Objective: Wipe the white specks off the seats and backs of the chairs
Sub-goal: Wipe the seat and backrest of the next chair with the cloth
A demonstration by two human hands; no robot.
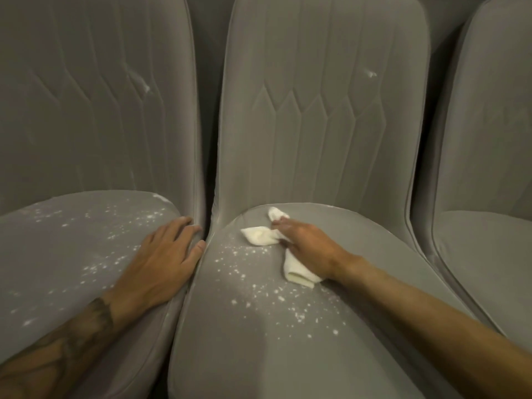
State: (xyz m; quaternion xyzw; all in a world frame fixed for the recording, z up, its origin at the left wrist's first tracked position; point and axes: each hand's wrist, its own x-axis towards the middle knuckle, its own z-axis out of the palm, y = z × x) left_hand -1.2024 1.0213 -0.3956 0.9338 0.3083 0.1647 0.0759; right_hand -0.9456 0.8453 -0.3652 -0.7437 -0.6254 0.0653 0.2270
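Three grey upholstered chairs stand side by side. On the middle chair (288, 355), white specks (276, 295) are scattered over the seat, and a white smear (370, 73) marks its back. My right hand (308, 240) presses a crumpled white cloth (290, 266) onto the rear part of this seat, fingers curled over it. The left chair (57, 254) also carries specks (115, 234) on its seat and a smear (142, 82) on its back. My left hand (164, 260) lies flat on the right edge of the left seat, fingers spread.
A third grey chair (489, 254) stands at the right, its seat and back showing no clear specks. Narrow dark gaps separate the chairs. My forearms reach in from the lower corners of the frame.
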